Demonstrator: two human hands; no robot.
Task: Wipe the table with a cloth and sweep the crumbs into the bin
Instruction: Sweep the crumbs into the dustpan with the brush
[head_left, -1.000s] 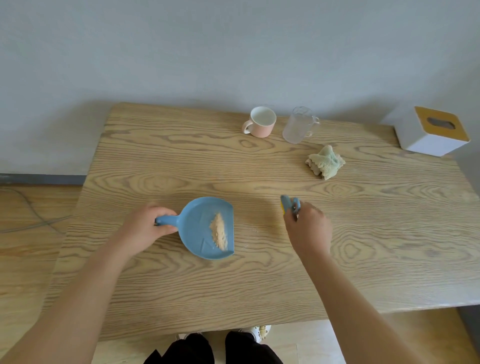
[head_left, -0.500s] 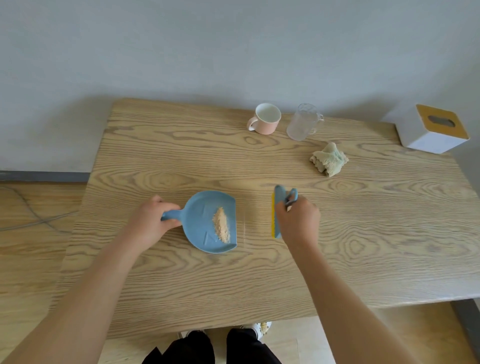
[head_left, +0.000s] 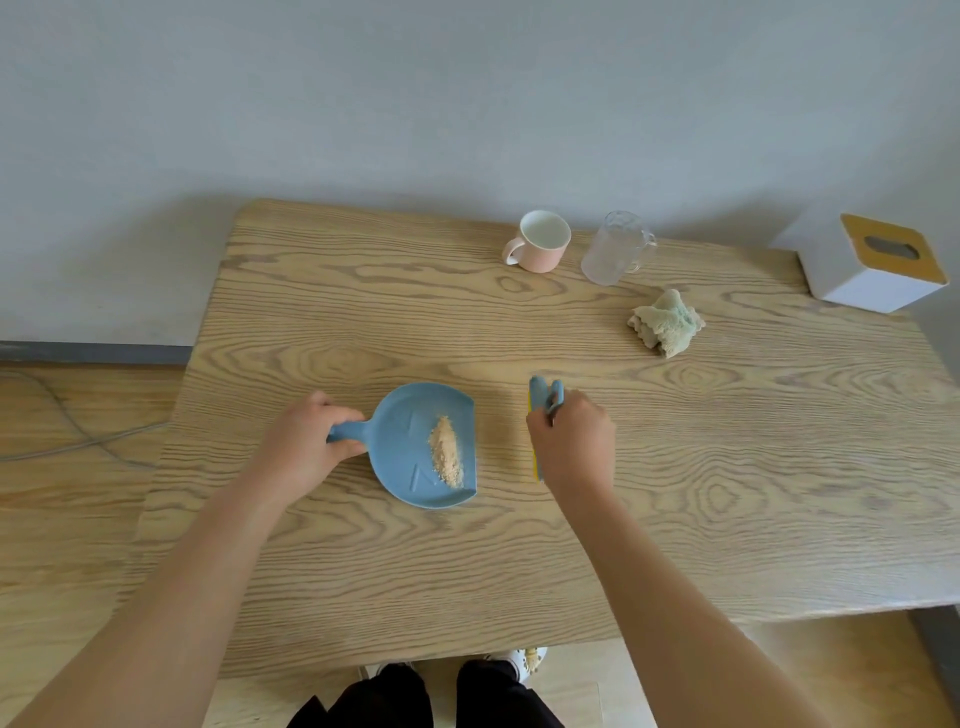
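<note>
A blue dustpan (head_left: 410, 441) lies flat on the wooden table (head_left: 727, 493), its open edge facing right. A strip of tan crumbs (head_left: 447, 458) rests inside it. My left hand (head_left: 306, 447) grips the dustpan's short handle. My right hand (head_left: 571, 441) grips a small blue brush with yellow bristles (head_left: 537, 405), held on the table just right of the dustpan with a small gap between them. A crumpled pale green cloth (head_left: 667, 330) lies further back on the right, apart from both hands.
A pink mug (head_left: 540, 248) and a clear glass mug (head_left: 613, 254) stand near the table's far edge. A white box with a slotted wooden lid (head_left: 872, 270) sits at the far right corner. A grey cable (head_left: 78, 436) runs over the floor on the left.
The brush in my right hand has moved left toward the dustpan's open edge. My left hand and the dustpan have stayed where they were on the table.
</note>
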